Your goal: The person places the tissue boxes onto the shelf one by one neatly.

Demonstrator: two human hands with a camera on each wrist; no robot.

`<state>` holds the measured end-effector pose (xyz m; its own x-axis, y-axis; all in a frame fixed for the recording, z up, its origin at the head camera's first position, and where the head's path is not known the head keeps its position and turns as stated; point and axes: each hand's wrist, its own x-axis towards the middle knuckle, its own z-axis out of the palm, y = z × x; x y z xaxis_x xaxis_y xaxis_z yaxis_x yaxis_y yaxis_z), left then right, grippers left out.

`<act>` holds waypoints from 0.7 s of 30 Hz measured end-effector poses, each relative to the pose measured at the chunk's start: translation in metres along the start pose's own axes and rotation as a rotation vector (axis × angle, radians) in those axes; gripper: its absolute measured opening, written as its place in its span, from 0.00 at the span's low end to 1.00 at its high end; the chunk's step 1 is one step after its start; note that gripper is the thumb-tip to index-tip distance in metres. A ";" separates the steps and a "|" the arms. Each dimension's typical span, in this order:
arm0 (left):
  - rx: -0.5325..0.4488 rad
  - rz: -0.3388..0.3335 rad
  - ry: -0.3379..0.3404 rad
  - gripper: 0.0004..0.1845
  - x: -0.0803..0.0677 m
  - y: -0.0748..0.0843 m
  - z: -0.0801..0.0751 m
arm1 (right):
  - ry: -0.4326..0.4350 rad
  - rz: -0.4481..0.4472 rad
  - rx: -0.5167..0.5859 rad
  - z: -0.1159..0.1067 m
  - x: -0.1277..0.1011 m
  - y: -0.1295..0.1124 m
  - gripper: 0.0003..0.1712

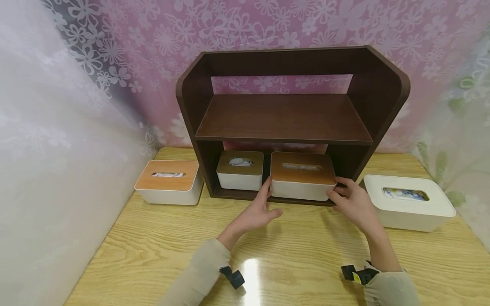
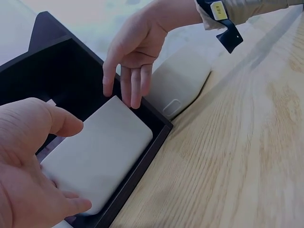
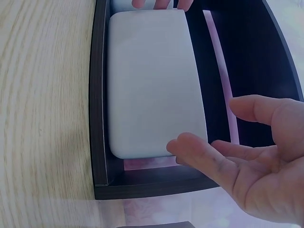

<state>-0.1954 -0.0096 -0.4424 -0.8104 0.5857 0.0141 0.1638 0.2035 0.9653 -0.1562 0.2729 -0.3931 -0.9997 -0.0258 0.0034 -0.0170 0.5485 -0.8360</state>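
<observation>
Two hands are flanking one tissue box (image 1: 302, 178) on my feed, a white one with a wooden lid, which is sitting in the lower compartment of the dark brown shelf (image 1: 291, 119), on the right side and just beside a smaller white box (image 1: 240, 172) with a darker lid. I am seeing the left hand (image 1: 258, 212) with its fingers straight and spread, fingertips touching the box's left front corner, gripping nothing. The right hand (image 1: 352, 202) is lying open too, its fingers reaching along the box's right end (the wrist views are showing relaxed, uncurled fingers, with the thumb apart from the box). Whether the right fingertips are actually pressing the box's wall I cannot tell. Outside the shelf, another wooden-lidded tissue box (image 1: 168, 180) is resting on the table (image 1: 160, 250) to the left, and an all-white tissue box (image 1: 409, 202) is standing to the right, near the right wrist.
</observation>
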 end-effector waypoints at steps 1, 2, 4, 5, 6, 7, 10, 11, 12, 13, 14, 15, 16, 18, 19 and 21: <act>0.000 -0.001 0.000 0.51 0.000 0.000 0.000 | -0.003 0.000 0.001 0.000 0.000 0.000 0.40; 0.000 -0.003 -0.001 0.51 0.000 0.000 0.000 | -0.006 0.000 0.003 0.000 0.000 0.000 0.40; 0.002 -0.004 -0.006 0.50 0.000 0.000 0.000 | -0.010 -0.002 0.004 0.000 -0.001 0.001 0.39; 0.003 -0.005 -0.008 0.50 0.001 0.000 -0.001 | -0.010 -0.003 0.002 0.000 -0.001 0.001 0.39; 0.005 -0.006 -0.012 0.50 0.001 0.000 -0.001 | -0.009 -0.004 -0.001 0.000 -0.001 0.001 0.39; 0.006 -0.008 -0.015 0.50 0.001 0.000 -0.001 | -0.008 -0.004 -0.007 0.000 -0.001 0.000 0.39; 0.016 -0.013 -0.021 0.50 0.001 0.002 -0.002 | -0.007 -0.002 -0.018 -0.001 -0.001 -0.001 0.40; 0.018 -0.014 -0.023 0.50 0.002 0.003 -0.002 | -0.008 0.000 -0.022 -0.001 -0.001 -0.001 0.40; 0.019 -0.014 -0.025 0.50 0.002 0.003 -0.002 | -0.010 0.002 -0.026 -0.001 -0.002 -0.001 0.41; 0.021 -0.014 -0.027 0.50 0.002 0.004 -0.003 | -0.011 0.004 -0.029 -0.001 -0.001 -0.001 0.41; 0.023 -0.013 -0.027 0.50 0.002 0.004 -0.003 | -0.014 0.006 -0.030 0.000 -0.001 -0.001 0.41; 0.022 -0.013 -0.028 0.50 0.002 0.004 -0.003 | -0.016 0.007 -0.032 0.000 -0.001 -0.001 0.41; 0.021 -0.012 -0.030 0.50 0.002 0.005 -0.003 | -0.017 0.006 -0.035 0.000 -0.001 -0.001 0.41; 0.021 -0.007 -0.031 0.50 0.002 0.005 -0.004 | -0.019 0.008 -0.037 0.000 -0.001 -0.001 0.41; 0.021 -0.006 -0.032 0.51 0.003 0.005 -0.004 | -0.019 0.009 -0.038 0.000 -0.001 0.000 0.41; 0.020 -0.004 -0.034 0.51 0.003 0.005 -0.004 | -0.019 0.009 -0.039 0.001 0.000 0.000 0.42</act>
<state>-0.1993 -0.0102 -0.4364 -0.7918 0.6108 0.0008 0.1721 0.2219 0.9598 -0.1557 0.2723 -0.3933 -0.9992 -0.0359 -0.0148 -0.0088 0.5811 -0.8138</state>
